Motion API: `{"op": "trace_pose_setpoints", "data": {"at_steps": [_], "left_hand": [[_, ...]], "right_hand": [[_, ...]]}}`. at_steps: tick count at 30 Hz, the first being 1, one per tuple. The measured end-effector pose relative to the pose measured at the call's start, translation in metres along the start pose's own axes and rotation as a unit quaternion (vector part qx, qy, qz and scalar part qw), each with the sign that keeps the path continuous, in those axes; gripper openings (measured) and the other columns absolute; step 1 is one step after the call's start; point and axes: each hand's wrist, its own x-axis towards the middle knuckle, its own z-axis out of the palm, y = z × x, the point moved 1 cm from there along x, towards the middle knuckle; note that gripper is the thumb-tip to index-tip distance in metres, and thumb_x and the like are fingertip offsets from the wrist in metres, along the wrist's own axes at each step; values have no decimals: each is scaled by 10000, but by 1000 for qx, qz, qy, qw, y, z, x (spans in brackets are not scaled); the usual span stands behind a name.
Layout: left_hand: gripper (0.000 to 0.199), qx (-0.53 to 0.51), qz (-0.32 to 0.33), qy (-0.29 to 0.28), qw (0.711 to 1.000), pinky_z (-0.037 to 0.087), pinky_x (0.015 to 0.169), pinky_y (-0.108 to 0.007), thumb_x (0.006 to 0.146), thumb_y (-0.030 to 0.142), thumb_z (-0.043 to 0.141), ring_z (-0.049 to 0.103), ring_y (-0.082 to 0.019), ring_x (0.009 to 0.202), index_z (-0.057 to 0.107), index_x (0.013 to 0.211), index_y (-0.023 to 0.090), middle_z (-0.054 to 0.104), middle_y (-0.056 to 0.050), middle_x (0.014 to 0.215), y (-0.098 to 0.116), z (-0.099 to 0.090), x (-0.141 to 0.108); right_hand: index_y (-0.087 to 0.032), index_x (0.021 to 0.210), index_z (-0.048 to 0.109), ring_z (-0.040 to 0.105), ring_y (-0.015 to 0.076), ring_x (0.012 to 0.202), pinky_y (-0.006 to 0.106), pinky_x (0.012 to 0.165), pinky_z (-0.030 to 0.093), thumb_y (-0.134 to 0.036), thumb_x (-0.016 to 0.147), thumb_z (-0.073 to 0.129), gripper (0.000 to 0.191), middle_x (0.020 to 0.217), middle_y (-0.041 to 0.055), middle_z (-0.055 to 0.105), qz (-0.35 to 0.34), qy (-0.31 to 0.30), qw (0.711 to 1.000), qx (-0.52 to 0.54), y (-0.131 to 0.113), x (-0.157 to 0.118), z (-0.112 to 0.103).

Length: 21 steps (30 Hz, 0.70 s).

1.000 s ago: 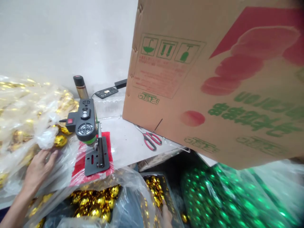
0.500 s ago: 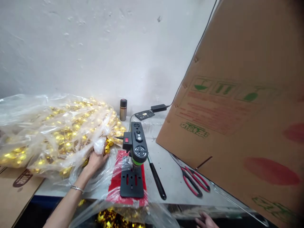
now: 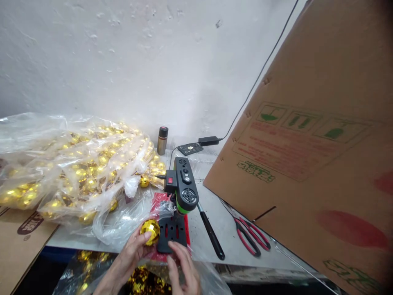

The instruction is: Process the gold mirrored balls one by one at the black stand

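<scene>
My left hand [image 3: 130, 254] is closed around a shiny gold faceted ball [image 3: 150, 232], just left of the slotted black base plate [image 3: 167, 245]. Over that plate stands a small black press-like machine [image 3: 186, 184] with a red switch and a green ring; its exact kind is unclear. My right hand [image 3: 186, 270], fingers apart and holding nothing I can see, is at the plate's front edge. Left of the machine, a big clear plastic bag [image 3: 73, 172] bulges with gold balls. Below the table edge, more gold balls [image 3: 144, 280] lie in clear plastic.
A large cardboard box [image 3: 301, 164] leans in on the right. Red-handled scissors [image 3: 251, 235] and a black-handled lever [image 3: 211, 235] lie before it. Toward the wall are a dark-capped bottle [image 3: 162, 141], a black panel [image 3: 190, 148] and a power adapter [image 3: 208, 141] with a cable.
My left hand has come out of the bag's mouth with a gold ball and moved down and right to the base plate. My right hand has moved left and up, close to it.
</scene>
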Motion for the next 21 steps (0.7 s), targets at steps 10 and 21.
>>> {"op": "trace_pose_setpoints", "data": {"at_steps": [10,21], "left_hand": [[668,-43,-5,94,995,584,1028,-388,719,631,866,711,-302,1238,717,1252,258,778,-75,1255,-34,9,0],[824,93,-10,36,995,390,464,-210,699,769,832,578,-116,503,621,1277,222,658,59,717,-22,20,25]], "right_hand": [[-300,1413,706,800,248,1137,341,912,685,-322,1086,554,362,1291,111,787,-75,-8,994,-78,-2,-10,24],[-263,1372,740,823,208,1020,286,819,692,-344,1103,504,367,1244,108,811,-23,12,1000,-17,12,-3,12]]}}
